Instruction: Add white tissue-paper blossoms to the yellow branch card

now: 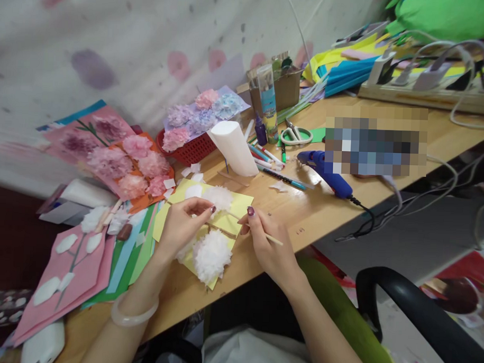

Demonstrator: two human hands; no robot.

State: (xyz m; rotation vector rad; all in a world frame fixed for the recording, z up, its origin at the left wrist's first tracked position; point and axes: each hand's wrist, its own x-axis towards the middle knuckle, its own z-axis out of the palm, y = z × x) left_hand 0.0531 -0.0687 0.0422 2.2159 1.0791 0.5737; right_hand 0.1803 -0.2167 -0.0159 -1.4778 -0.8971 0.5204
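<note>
My right hand (pixel 272 250) grips a thin pale wooden stick (pixel 274 240) whose far end reaches over a yellow sheet (pixel 241 201). Thumb and fingers of my left hand (pixel 185 222) are pinched together above the same sheet; whatever they hold, if anything, is too small to make out. A fluffy white paper flower (pixel 211 256) lies on the sheet's near part, and another white flower (pixel 218 197) sits just beyond my left fingertips. Brown stem strips (pixel 223 230) run between the two flowers, partly hidden by my hands.
Beyond the sheet stand a white paper roll (pixel 235 148), scattered markers (pixel 282 178) and scissors (pixel 296 134). A blue glue gun (pixel 325 173) lies right, its cord hanging over the table edge. Left are pink flower pictures (pixel 135 164) and coloured papers (pixel 138 246). A power strip (pixel 423 92) lies far right.
</note>
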